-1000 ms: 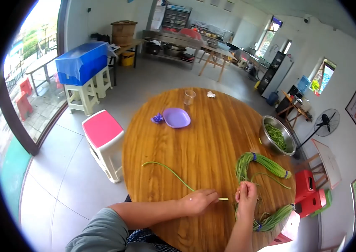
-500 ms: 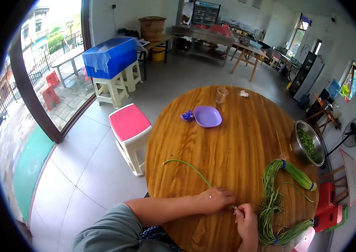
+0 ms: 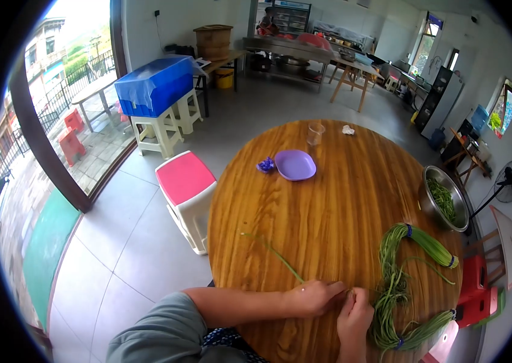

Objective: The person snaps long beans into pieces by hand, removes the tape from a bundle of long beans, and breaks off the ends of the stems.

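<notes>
A long green garlic scape [image 3: 281, 259] runs from under my left hand [image 3: 316, 299] toward the left, its far part raised and blurred. My left hand is closed around it near the table's front. Close beside it, my right hand [image 3: 354, 316] is pinched, fingertips meeting the left ones at the near end of the scape; what exactly sits between the right fingers is hidden. To the right of my hands lies a looped bundle of garlic scapes [image 3: 428, 247] tied with blue bands. A second bundle [image 3: 419, 336] curves below, with loose curly tips between them.
On the round wooden table [image 3: 340, 206] a steel bowl [image 3: 465, 209] of cut green pieces stands at the right edge. Farther back are a purple dish [image 3: 295, 165], a crumpled purple thing [image 3: 265, 164], a clear cup [image 3: 316, 134] and a white crumple [image 3: 348, 130]. A pink-topped stool [image 3: 185, 177] stands left.
My hands have come closer together, and the right hand has turned and closed at the left fingertips. The scape's far end has shifted slightly right and blurs with motion.
</notes>
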A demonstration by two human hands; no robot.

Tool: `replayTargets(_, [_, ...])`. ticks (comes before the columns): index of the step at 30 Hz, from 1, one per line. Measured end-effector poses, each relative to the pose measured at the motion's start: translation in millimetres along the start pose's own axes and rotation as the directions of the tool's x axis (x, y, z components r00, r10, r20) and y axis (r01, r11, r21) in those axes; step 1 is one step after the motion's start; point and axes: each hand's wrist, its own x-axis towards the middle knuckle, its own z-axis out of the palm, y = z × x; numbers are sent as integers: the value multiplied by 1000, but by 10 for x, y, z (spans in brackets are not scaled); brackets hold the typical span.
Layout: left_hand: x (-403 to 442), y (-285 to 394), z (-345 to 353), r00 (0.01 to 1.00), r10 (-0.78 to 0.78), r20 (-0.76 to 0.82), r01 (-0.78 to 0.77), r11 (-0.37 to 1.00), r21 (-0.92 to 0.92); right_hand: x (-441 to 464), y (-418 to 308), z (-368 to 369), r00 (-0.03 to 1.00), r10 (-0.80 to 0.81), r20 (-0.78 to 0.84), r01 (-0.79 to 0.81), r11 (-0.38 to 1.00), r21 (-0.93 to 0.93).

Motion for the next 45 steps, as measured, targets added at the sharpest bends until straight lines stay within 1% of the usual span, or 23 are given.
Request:
replayTargets(4, [15,194,77,991,-113,73,104,987,124,119,2,15,993,-1,-119,5,1000,27])
replayTargets(6, [29,85,28,995,10,-94,-7,999,35,125,35,-4,950,313,26,-302,889,345])
replayTargets(7, [38,33,15,996,17,-93,-14,999,31,110,71,6,949,314,21,-302,891,340])
replayTargets(9, [40,-52,14,991,103,-81,-104,995,-1,62,191,36,881,430,198,-405,467,786])
replayTargets(12, [-5,-18,-145,978,195,-71,-200,976,-81,132,212,-9,844,535,36,-360,517,777])
replayTargets(13, [23,13,-199,972,228,-55,-232,967,-107,131,299,-54,868,496,24,-352,579,735])
replayTargets(16, [38,15,-286,984,161,-76,-168,979,-114,120,174,-181,875,460,148,-378,462,802])
replayTargets(18, [30,-50,-294,985,159,65,-160,987,10,130,83,-198,897,393,201,-377,445,812])
replayTargets(20, [39,-9,-273,980,159,118,-168,984,67,110,163,-131,947,244,208,-320,679,661])
replayTargets(22, [18,7,-203,999,0,53,1,1000,-1,70,166,-175,885,192,424,-401,777,486])
replayTargets(23, [23,10,-214,998,4,58,-4,1000,-1,56,168,-175,846,165,507,-425,782,456])
replayTargets(26, [39,-20,-301,999,15,44,-14,1000,-16,80,77,-216,805,197,559,-471,785,403])
replayTargets(28, [49,-83,-386,980,158,119,-174,974,144,101,40,-252,823,204,530,-440,820,366])
replayTargets(31, [42,-215,-354,955,262,141,-282,946,157,107,29,-285,798,222,560,-417,874,249])
replayTargets(33, [30,-192,-302,939,322,121,-341,915,214,28,85,-199,893,-29,450,-33,991,129])
replayTargets(35, [24,-136,-268,917,385,108,-400,879,261,-6,34,-172,898,-3,440,-30,997,67])
replayTargets(38, [51,1,-245,950,311,30,-312,934,172,-69,60,-16,950,-6,311,11,1000,-15])
replayTargets(39, [71,74,-204,975,193,-112,-188,981,55,-33,53,16,941,164,295,-255,919,302])
replayTargets(40, [91,120,-171,970,50,-237,-70,995,-78,0,43,61,889,318,329,-456,675,580])
replayTargets(41, [110,124,-145,971,49,-233,-70,994,-85,9,27,136,859,369,355,-480,339,809])
replayTargets(42, [121,114,-116,959,77,-274,-99,993,-68,7,50,161,855,375,359,-487,339,805])
replayTargets(44, [101,129,-85,948,86,-308,-110,992,-60,-23,53,188,890,387,242,-432,542,720])
replayTargets(45, [90,145,-99,952,101,-290,-106,994,-1,-30,45,190,882,397,254,-447,534,717])
